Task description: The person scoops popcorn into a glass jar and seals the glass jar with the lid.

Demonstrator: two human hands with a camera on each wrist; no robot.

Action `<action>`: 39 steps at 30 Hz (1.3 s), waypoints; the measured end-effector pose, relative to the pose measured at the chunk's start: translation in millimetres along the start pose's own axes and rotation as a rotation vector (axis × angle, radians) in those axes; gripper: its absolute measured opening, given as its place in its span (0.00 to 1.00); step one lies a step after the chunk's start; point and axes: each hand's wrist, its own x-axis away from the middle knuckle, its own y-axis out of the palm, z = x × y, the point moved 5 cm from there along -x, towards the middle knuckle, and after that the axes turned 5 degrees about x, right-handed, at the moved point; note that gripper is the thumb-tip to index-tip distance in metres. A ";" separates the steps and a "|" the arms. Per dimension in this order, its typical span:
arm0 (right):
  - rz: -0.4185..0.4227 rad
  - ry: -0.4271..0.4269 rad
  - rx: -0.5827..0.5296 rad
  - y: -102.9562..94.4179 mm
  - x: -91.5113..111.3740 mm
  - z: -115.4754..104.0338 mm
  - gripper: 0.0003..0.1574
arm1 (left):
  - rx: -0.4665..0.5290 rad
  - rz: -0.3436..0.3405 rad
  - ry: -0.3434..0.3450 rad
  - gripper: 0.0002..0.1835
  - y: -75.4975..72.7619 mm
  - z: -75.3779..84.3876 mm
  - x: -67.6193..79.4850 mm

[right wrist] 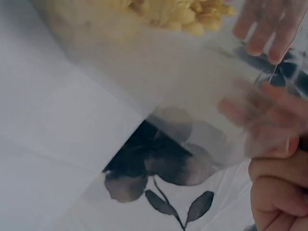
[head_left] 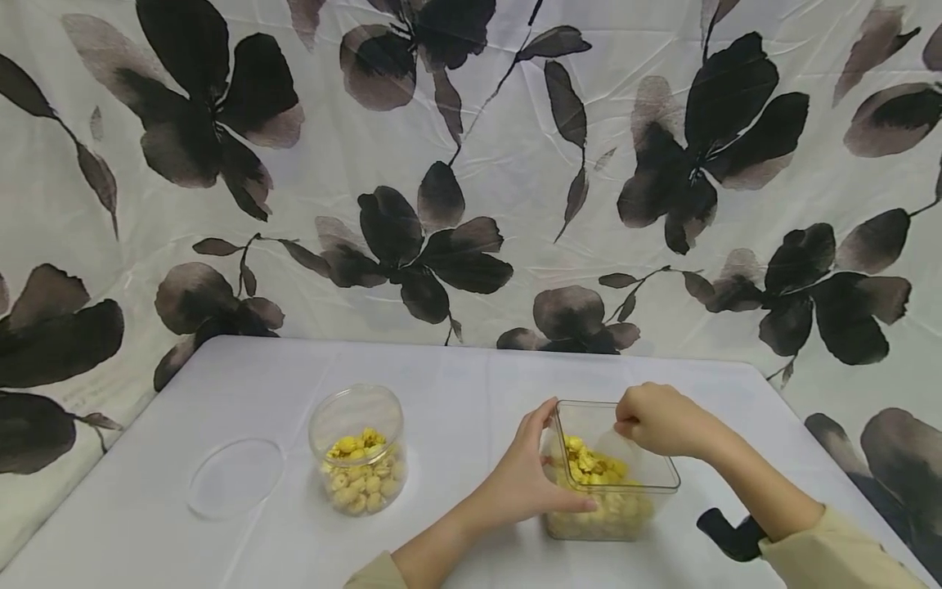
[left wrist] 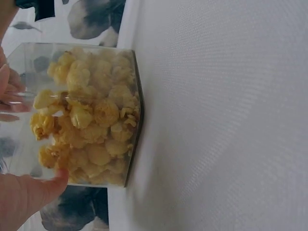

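Note:
My left hand grips a clear square plastic container from its left side, with the thumb along the near wall. Yellow popcorn fills its lower part, and the top is uncovered. At the far right of the container's rim is my right hand, its fingers bent down into the opening. Through the plastic in the right wrist view, the right fingers look blurred, above the popcorn. Whether they pinch anything is hidden. The left thumb presses the wall in the left wrist view.
Left of the container stands a clear round jar, uncovered and partly filled with popcorn. A clear round lid lies flat farther left on the white table. Floral cloth hangs behind. A black device is at the right wrist.

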 end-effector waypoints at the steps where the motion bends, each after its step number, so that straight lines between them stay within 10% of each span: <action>1: -0.005 -0.002 0.004 -0.9 -0.5 -0.5 0.25 | -0.001 0.002 -0.003 0.61 -0.5 -0.1 0.2; 14: -0.046 -0.005 0.016 -0.3 -4.9 -3.1 0.26 | -0.015 0.017 -0.009 0.62 -2.7 -4.3 -0.2; 39: -0.131 0.068 -0.387 -1.0 6.1 21.3 0.14 | -0.012 0.016 0.016 0.61 -3.0 -3.8 0.2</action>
